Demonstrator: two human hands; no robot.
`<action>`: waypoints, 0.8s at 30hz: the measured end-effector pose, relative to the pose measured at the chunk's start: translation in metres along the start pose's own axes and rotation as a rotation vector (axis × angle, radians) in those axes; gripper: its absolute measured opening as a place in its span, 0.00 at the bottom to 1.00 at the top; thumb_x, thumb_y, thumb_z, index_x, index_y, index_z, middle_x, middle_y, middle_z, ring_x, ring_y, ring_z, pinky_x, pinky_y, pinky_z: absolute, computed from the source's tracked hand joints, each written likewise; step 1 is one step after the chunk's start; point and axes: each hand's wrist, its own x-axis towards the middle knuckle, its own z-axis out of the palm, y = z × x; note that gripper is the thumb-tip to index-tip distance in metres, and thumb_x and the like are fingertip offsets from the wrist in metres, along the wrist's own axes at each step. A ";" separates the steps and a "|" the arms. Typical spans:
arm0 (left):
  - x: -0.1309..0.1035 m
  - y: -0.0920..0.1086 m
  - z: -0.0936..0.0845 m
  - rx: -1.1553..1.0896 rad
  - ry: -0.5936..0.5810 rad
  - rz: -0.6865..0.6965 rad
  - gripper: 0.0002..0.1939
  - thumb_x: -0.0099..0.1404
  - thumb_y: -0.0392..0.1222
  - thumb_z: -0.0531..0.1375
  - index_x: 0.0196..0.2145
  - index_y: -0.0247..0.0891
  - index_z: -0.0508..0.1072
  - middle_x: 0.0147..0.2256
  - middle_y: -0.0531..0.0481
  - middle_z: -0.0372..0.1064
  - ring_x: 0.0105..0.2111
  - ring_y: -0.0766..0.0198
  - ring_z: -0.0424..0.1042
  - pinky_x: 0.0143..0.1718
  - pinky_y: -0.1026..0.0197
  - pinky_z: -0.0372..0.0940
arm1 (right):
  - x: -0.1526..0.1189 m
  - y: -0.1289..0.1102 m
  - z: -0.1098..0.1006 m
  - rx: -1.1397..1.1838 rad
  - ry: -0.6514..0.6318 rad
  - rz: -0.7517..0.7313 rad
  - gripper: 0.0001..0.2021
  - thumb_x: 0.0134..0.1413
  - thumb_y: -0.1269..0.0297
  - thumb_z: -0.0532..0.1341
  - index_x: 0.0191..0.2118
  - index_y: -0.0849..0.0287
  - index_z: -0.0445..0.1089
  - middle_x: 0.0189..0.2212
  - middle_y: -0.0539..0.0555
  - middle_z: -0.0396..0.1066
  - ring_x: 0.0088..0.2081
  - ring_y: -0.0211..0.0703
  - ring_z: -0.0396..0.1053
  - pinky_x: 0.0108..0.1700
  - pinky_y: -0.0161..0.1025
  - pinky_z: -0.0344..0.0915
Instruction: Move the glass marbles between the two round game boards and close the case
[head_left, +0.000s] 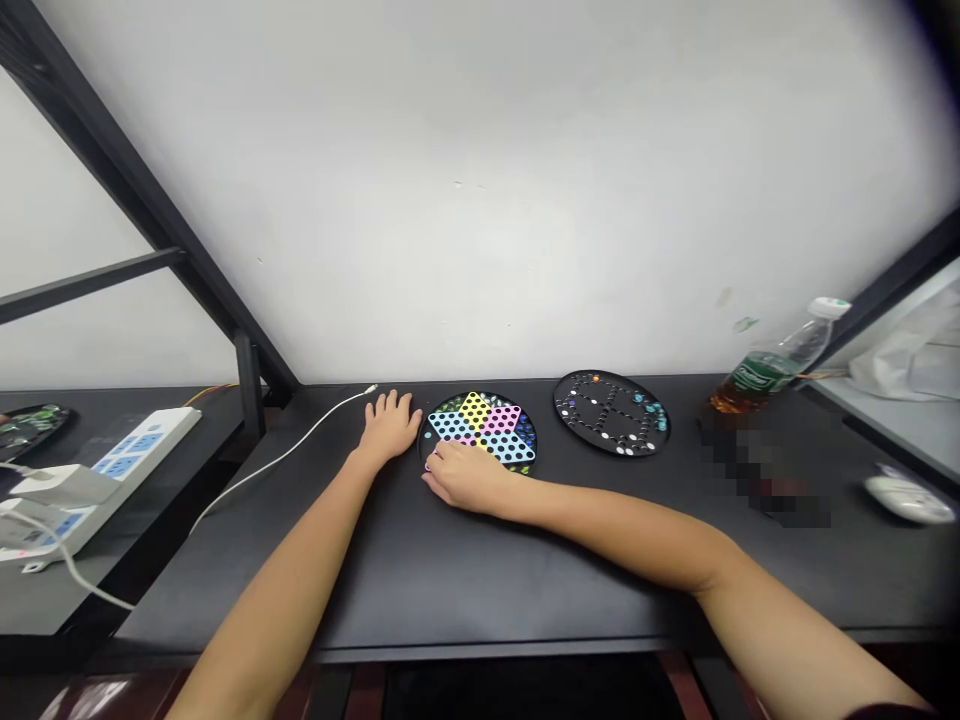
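"Position of the Chinese checkers board (491, 432)?"
"Partly covered by the right hand (465, 476), on the black table (480, 590)."
"Grip?"
"Left hand (389, 428) laid flat, fingers (391, 402) spread; whether anything is pinched by the right cannot be told."

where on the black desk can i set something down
The widest bare patch of black desk lies between left forearm and right arm, down to the front edge; a smaller one, between white cable and left forearm. It is crowded around the star-patterned board, left hand and right hand.
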 end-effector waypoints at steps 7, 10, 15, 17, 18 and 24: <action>0.000 0.000 0.000 -0.003 -0.003 0.001 0.30 0.73 0.53 0.43 0.66 0.35 0.59 0.68 0.35 0.51 0.67 0.41 0.50 0.65 0.38 0.48 | 0.000 -0.001 -0.001 0.017 -0.010 -0.020 0.16 0.70 0.59 0.51 0.42 0.65 0.71 0.38 0.61 0.72 0.40 0.47 0.71 0.39 0.40 0.66; 0.000 -0.001 0.000 -0.007 -0.002 -0.001 0.30 0.73 0.53 0.43 0.66 0.35 0.59 0.68 0.35 0.51 0.67 0.41 0.50 0.65 0.38 0.48 | 0.000 0.001 -0.006 0.034 -0.004 -0.039 0.16 0.70 0.58 0.51 0.41 0.63 0.72 0.38 0.60 0.73 0.39 0.45 0.71 0.39 0.39 0.65; 0.001 -0.002 0.001 -0.011 0.002 0.014 0.31 0.73 0.53 0.42 0.66 0.34 0.59 0.67 0.34 0.51 0.67 0.40 0.50 0.64 0.37 0.48 | -0.031 0.041 -0.026 0.121 0.073 0.044 0.15 0.69 0.59 0.53 0.35 0.60 0.71 0.33 0.57 0.72 0.37 0.44 0.69 0.39 0.37 0.62; 0.002 -0.002 0.001 -0.009 0.000 0.012 0.31 0.73 0.53 0.41 0.66 0.34 0.58 0.67 0.33 0.51 0.67 0.39 0.50 0.64 0.37 0.49 | -0.067 0.074 -0.033 0.119 0.118 0.165 0.13 0.67 0.59 0.54 0.35 0.59 0.71 0.34 0.57 0.72 0.39 0.45 0.68 0.40 0.38 0.62; 0.002 -0.002 0.001 -0.009 -0.002 0.011 0.31 0.73 0.53 0.41 0.66 0.34 0.58 0.67 0.33 0.51 0.67 0.39 0.50 0.64 0.37 0.49 | -0.089 0.093 -0.036 0.089 0.135 0.254 0.13 0.67 0.60 0.53 0.35 0.58 0.71 0.35 0.58 0.72 0.40 0.46 0.68 0.40 0.39 0.62; 0.000 0.001 -0.003 -0.008 -0.011 0.002 0.31 0.73 0.53 0.41 0.66 0.34 0.59 0.68 0.34 0.52 0.67 0.41 0.50 0.65 0.38 0.48 | -0.229 0.194 -0.041 -0.147 0.158 0.856 0.11 0.61 0.59 0.57 0.37 0.59 0.73 0.38 0.62 0.72 0.45 0.55 0.67 0.49 0.46 0.62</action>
